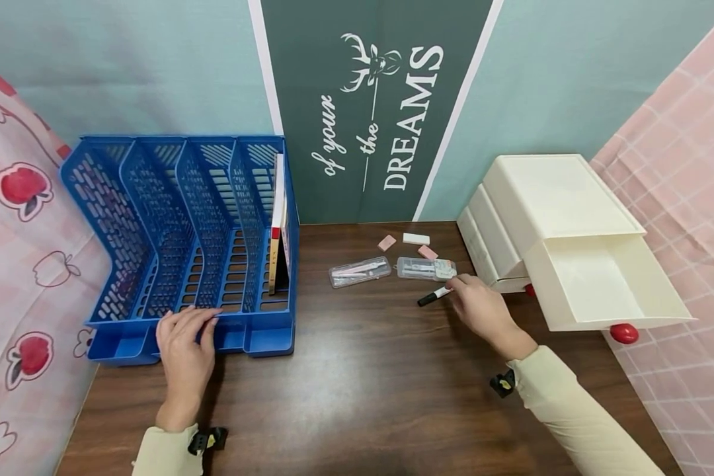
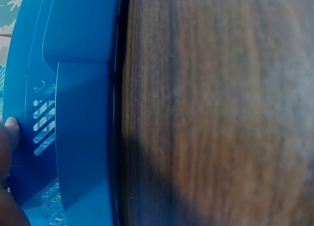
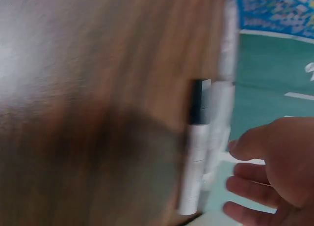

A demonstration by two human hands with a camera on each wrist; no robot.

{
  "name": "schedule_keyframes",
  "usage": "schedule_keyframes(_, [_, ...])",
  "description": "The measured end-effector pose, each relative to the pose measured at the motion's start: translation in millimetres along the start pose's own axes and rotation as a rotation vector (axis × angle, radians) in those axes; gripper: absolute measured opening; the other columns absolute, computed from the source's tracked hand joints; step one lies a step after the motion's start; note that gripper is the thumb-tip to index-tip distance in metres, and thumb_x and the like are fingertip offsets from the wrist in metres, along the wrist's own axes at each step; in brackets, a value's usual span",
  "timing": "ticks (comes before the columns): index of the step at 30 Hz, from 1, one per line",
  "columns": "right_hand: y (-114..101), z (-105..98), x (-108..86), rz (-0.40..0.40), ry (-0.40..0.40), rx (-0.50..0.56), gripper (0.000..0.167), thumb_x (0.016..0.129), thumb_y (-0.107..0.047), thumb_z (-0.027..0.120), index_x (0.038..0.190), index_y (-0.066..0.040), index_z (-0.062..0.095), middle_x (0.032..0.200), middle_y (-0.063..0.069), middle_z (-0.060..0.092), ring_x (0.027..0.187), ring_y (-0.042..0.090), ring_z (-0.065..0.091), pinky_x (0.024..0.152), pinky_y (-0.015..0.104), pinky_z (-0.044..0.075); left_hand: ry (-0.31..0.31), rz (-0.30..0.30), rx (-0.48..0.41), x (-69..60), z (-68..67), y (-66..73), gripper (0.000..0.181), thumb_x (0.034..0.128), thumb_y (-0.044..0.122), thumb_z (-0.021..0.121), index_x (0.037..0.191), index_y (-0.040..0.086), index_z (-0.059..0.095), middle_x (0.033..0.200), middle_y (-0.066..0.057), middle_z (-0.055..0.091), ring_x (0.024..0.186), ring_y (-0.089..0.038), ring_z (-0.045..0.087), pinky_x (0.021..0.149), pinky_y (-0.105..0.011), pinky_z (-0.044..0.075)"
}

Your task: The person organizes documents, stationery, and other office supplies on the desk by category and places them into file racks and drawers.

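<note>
My left hand (image 1: 184, 350) holds the front edge of a blue file rack (image 1: 268, 337). Its fingers lie over the edge, and in the left wrist view the thumb (image 2: 12, 130) touches the front panel. On the table, my right hand (image 1: 484, 311) is over the far end of a white marker with a black cap (image 1: 432, 297). In the right wrist view the fingers are loosely bent beside the marker (image 3: 196, 152), with a gap between them. Just behind the marker lies a clear plastic case (image 1: 419, 268), and left of that another clear case with a compass (image 1: 359, 272).
Two pink erasers (image 1: 387, 242) and a white eraser (image 1: 416, 238) lie near the back wall. A white drawer unit (image 1: 562, 192) stands at the right, its top drawer (image 1: 607, 284) pulled out. Books (image 1: 278, 225) stand in the rack's right compartment.
</note>
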State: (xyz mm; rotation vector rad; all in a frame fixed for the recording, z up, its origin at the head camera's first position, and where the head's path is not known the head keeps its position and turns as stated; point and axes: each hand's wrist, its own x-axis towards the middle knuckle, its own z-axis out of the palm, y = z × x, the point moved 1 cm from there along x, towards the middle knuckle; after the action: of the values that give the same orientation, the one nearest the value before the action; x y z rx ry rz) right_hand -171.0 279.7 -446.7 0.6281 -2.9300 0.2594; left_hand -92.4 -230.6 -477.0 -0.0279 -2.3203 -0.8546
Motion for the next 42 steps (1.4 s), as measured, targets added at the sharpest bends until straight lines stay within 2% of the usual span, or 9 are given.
schedule_keyframes(5, [12.9, 25.8, 0.9, -0.046, 0.049, -0.036, 0.023, 0.085, 0.005, 0.073, 0.106, -0.001, 0.069, 0.109, 0.018, 0.067, 0.099, 0.038, 0.065, 0.077, 0.052, 0.055, 0.005, 0.0, -0.007, -1.6, 0.4, 1.4, 0.017, 0.0845, -0.012, 0.074, 0.098, -0.002, 0.077, 0.099, -0.024, 0.074, 0.111, -0.045, 0.057, 0.113, -0.056, 0.025])
schedule_keyframes(9, [16.0, 37.8, -0.2, -0.094, 0.044, -0.031, 0.022, 0.083, 0.006, 0.073, 0.103, -0.003, 0.069, 0.107, 0.015, 0.069, 0.102, 0.038, 0.065, 0.086, 0.053, 0.052, 0.001, 0.001, -0.004, -2.6, -0.2, 1.3, 0.017, 0.0845, -0.013, 0.074, 0.098, -0.003, 0.076, 0.099, -0.024, 0.074, 0.111, -0.045, 0.057, 0.114, -0.055, 0.024])
schedule_keyframes(12, [16.0, 42.0, -3.6, -0.095, 0.031, -0.016, 0.022, 0.083, 0.005, 0.074, 0.103, -0.004, 0.069, 0.107, 0.012, 0.07, 0.106, 0.036, 0.065, 0.092, 0.053, 0.05, -0.01, 0.004, 0.0, -2.3, -0.2, 1.0, 0.016, 0.0854, -0.012, 0.073, 0.098, -0.002, 0.076, 0.099, -0.023, 0.074, 0.112, -0.044, 0.057, 0.114, -0.055, 0.025])
schedule_keyframes(16, [17.0, 44.5, -4.9, -0.103, 0.044, -0.024, 0.02, 0.084, 0.0, 0.077, 0.102, -0.007, 0.07, 0.105, 0.011, 0.071, 0.104, 0.035, 0.065, 0.092, 0.053, 0.048, -0.006, -0.002, -0.001, -3.2, -0.2, 1.0, 0.017, 0.0852, -0.012, 0.074, 0.098, -0.002, 0.076, 0.099, -0.023, 0.074, 0.112, -0.044, 0.057, 0.114, -0.054, 0.024])
schedule_keyframes(20, [17.8, 44.0, -3.9, -0.106, 0.051, -0.051, 0.015, 0.085, -0.008, 0.08, 0.096, -0.009, 0.07, 0.098, 0.01, 0.072, 0.094, 0.034, 0.066, 0.083, 0.051, 0.049, 0.002, -0.008, -0.002, -3.6, -0.6, 1.3, 0.018, 0.0845, -0.013, 0.074, 0.098, -0.002, 0.077, 0.099, -0.023, 0.074, 0.112, -0.044, 0.057, 0.114, -0.054, 0.024])
schedule_keyframes(26, [14.2, 38.4, -4.4, -0.018, -0.048, -0.031, 0.014, 0.087, -0.014, 0.08, 0.093, -0.011, 0.068, 0.089, 0.007, 0.069, 0.084, 0.031, 0.068, 0.066, 0.048, 0.053, -0.001, -0.002, -0.003, -1.9, 0.0, 1.5, 0.017, 0.0846, -0.012, 0.074, 0.098, -0.002, 0.077, 0.099, -0.023, 0.074, 0.112, -0.044, 0.057, 0.113, -0.056, 0.025])
schedule_keyframes(30, [11.1, 35.2, -2.4, 0.027, -0.109, -0.016, 0.016, 0.087, -0.014, 0.08, 0.091, -0.011, 0.065, 0.082, 0.004, 0.065, 0.075, 0.026, 0.066, 0.06, 0.045, 0.052, -0.001, -0.001, -0.009, -0.4, 0.6, 1.3, 0.017, 0.085, -0.012, 0.073, 0.098, -0.002, 0.076, 0.099, -0.023, 0.074, 0.112, -0.044, 0.056, 0.114, -0.055, 0.024])
schedule_keyframes(37, [5.8, 33.3, -0.6, 0.084, -0.132, -0.012, 0.019, 0.086, -0.013, 0.081, 0.085, -0.011, 0.062, 0.076, 0.004, 0.06, 0.066, 0.026, 0.062, 0.055, 0.045, 0.049, -0.006, -0.009, -0.005, -0.6, 1.6, 1.3, 0.017, 0.0849, -0.013, 0.073, 0.098, -0.002, 0.076, 0.1, -0.024, 0.074, 0.112, -0.044, 0.056, 0.114, -0.055, 0.024])
schedule_keyframes(42, [-0.4, 31.8, 1.3, 0.175, -0.167, 0.042, 0.018, 0.086, -0.014, 0.08, 0.086, -0.009, 0.062, 0.071, 0.003, 0.057, 0.059, 0.023, 0.058, 0.052, 0.044, 0.046, 0.004, -0.013, -0.006, 1.0, 2.1, 0.4, 0.017, 0.0851, -0.013, 0.073, 0.099, -0.002, 0.076, 0.1, -0.023, 0.074, 0.112, -0.044, 0.056, 0.113, -0.058, 0.024])
